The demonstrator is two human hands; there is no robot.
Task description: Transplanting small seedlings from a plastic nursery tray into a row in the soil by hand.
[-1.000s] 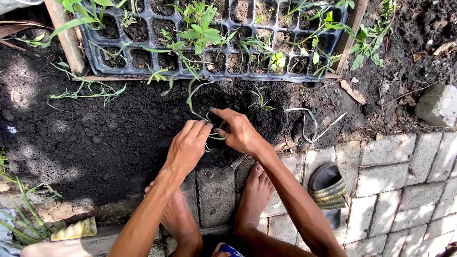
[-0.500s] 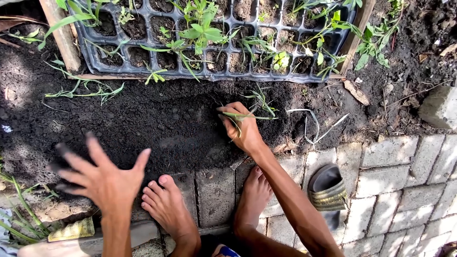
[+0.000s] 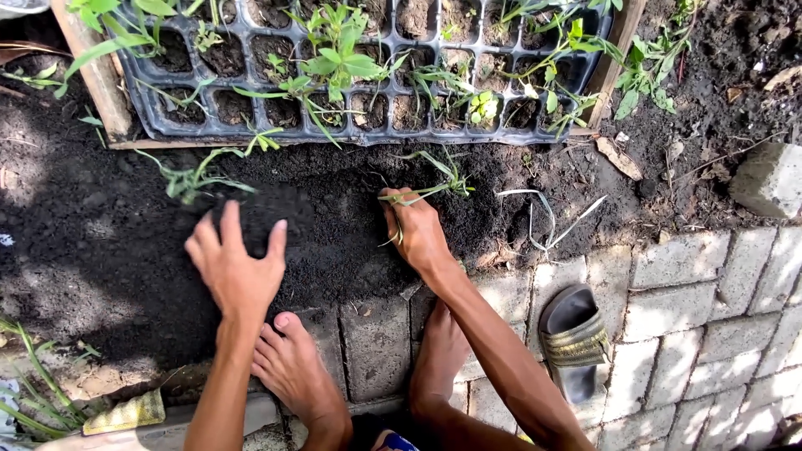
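Nearest the camera: two bare feet (image 3: 368,367) on grey paving bricks (image 3: 693,292), a dark sandal (image 3: 575,342) lying just to the right of them. A yellow cloth (image 3: 125,411) at the lower left edge.

Beyond the bricks: a bed of dark soil (image 3: 109,225). Left hand (image 3: 238,266) flat over the soil, fingers (image 3: 219,230) spread and released, gripping nothing; contact with the soil likely, not certain from this angle. Right hand (image 3: 415,230) closed around a thin green seedling (image 3: 422,192), its leaves trailing out over the soil toward the upper right, its stem end hidden in the fist.

Farther back: loose seedlings (image 3: 196,177) lying on the soil, pale dry stalks (image 3: 543,219) to the right. Farthest: a black seedling tray (image 3: 368,134), cells filled with soil and young plants, flanked by wooden slats (image 3: 92,75). A grey stone block (image 3: 773,179) at the right edge.
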